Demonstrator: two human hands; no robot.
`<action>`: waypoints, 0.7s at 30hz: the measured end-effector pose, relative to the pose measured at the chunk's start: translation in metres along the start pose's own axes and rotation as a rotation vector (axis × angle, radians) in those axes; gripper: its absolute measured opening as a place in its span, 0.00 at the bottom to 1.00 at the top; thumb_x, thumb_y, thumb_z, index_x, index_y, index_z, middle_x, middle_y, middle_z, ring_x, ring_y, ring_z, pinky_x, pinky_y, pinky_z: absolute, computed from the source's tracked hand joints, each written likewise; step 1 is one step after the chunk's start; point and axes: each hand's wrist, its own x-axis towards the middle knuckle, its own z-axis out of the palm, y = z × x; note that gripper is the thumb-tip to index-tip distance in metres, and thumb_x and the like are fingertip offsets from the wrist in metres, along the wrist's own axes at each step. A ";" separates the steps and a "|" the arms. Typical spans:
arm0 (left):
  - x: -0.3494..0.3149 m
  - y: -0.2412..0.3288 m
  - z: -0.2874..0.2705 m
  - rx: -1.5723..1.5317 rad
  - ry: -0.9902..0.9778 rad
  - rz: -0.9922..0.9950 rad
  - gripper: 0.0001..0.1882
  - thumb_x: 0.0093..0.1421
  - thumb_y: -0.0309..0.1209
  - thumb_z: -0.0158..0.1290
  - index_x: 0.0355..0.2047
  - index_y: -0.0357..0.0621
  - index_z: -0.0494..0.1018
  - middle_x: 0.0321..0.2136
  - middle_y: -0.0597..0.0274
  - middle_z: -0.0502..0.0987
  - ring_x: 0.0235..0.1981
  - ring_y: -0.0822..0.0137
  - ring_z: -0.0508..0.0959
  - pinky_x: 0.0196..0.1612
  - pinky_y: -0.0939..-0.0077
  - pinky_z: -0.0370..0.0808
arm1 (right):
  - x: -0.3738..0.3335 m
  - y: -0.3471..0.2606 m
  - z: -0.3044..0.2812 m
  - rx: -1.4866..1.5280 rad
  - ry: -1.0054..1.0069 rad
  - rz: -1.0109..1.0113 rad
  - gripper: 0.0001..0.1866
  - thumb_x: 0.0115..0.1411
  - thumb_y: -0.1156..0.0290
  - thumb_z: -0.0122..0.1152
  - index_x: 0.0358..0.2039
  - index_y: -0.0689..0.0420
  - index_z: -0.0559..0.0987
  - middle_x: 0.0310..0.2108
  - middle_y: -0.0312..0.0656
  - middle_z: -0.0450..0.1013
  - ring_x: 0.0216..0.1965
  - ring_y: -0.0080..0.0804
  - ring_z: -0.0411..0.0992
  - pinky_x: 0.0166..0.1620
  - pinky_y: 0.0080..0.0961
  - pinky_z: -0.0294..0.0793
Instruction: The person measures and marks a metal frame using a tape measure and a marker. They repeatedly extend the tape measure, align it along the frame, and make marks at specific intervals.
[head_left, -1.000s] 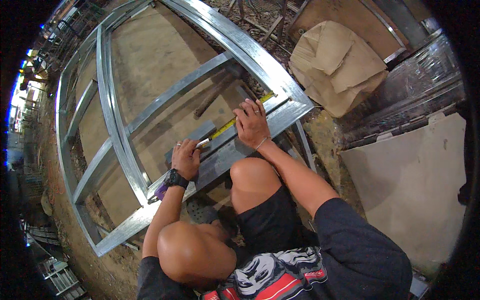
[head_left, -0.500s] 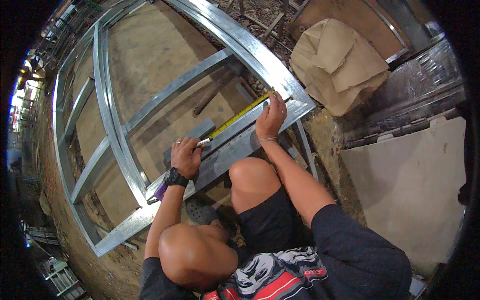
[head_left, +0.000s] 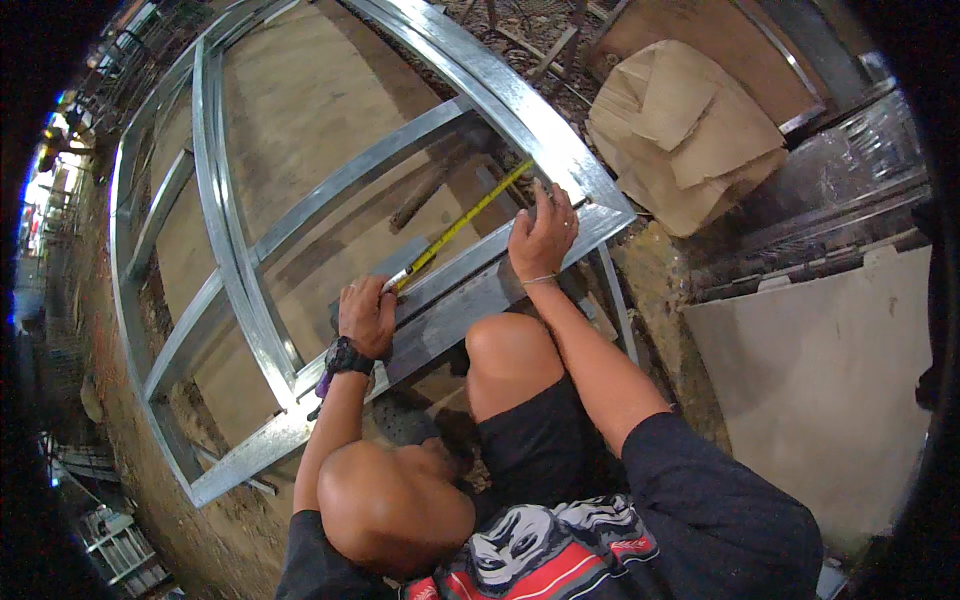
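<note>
A yellow tape measure runs out from my left hand over the gap inside a metal frame. My left hand is closed round the tape's near end and a white pen-like marker; the tape's case is hidden. The tape's far end lies by the inner edge of the long right-hand bar. My right hand rests on the near bar close to the frame's corner, fingers stretched out and apart from the tape. Something purple shows beside my left wrist.
Curved crossbars divide the frame, which lies over a brown board. Crumpled brown cardboard is to the right of the corner. Nearer on the right stands a pale flat panel. My knees are close to the near bar.
My right hand has let go of the tape's end, its fingers now stretched. The tape has shifted off the near bar, away from me, and stands at a steeper angle.
</note>
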 end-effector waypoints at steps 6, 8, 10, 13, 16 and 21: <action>0.003 0.014 -0.046 -0.029 0.086 -0.252 0.06 0.68 0.29 0.56 0.43 0.43 0.77 0.36 0.45 0.79 0.39 0.41 0.78 0.45 0.47 0.71 | 0.007 0.022 -0.006 -0.091 -0.146 -0.151 0.28 0.64 0.53 0.69 0.65 0.42 0.81 0.74 0.49 0.65 0.78 0.57 0.56 0.76 0.67 0.49; -0.013 0.013 -0.065 -0.012 0.199 -0.258 0.05 0.68 0.29 0.57 0.43 0.44 0.76 0.36 0.46 0.79 0.38 0.40 0.78 0.44 0.47 0.71 | 0.018 0.036 -0.006 -0.063 -0.283 -0.212 0.24 0.60 0.45 0.72 0.56 0.34 0.88 0.75 0.46 0.65 0.79 0.58 0.54 0.76 0.68 0.48; -0.053 -0.009 -0.066 0.134 0.283 -0.295 0.05 0.68 0.29 0.58 0.43 0.45 0.77 0.36 0.47 0.80 0.37 0.41 0.78 0.43 0.48 0.71 | 0.032 0.029 -0.011 0.035 -0.554 -0.108 0.24 0.58 0.41 0.73 0.53 0.32 0.89 0.75 0.44 0.65 0.79 0.56 0.53 0.76 0.67 0.49; -0.101 -0.018 -0.061 0.249 0.499 -0.304 0.09 0.63 0.28 0.61 0.44 0.45 0.77 0.38 0.48 0.80 0.39 0.41 0.80 0.42 0.47 0.72 | 0.062 0.040 -0.030 0.003 -0.674 -0.242 0.24 0.57 0.47 0.78 0.52 0.41 0.90 0.62 0.49 0.76 0.68 0.52 0.68 0.72 0.49 0.65; -0.129 -0.011 -0.050 0.168 0.444 -0.525 0.11 0.62 0.28 0.61 0.45 0.45 0.77 0.41 0.47 0.80 0.42 0.40 0.80 0.44 0.44 0.73 | 0.120 0.055 -0.039 -0.319 -0.954 -0.400 0.25 0.56 0.40 0.75 0.49 0.39 0.91 0.48 0.40 0.84 0.52 0.44 0.79 0.69 0.61 0.55; -0.129 -0.019 -0.033 0.178 0.660 -0.506 0.10 0.63 0.28 0.59 0.45 0.45 0.77 0.44 0.49 0.80 0.48 0.41 0.78 0.47 0.44 0.74 | 0.172 0.073 -0.010 -0.040 -1.246 -0.301 0.21 0.52 0.54 0.83 0.43 0.51 0.93 0.40 0.44 0.86 0.44 0.39 0.84 0.54 0.35 0.80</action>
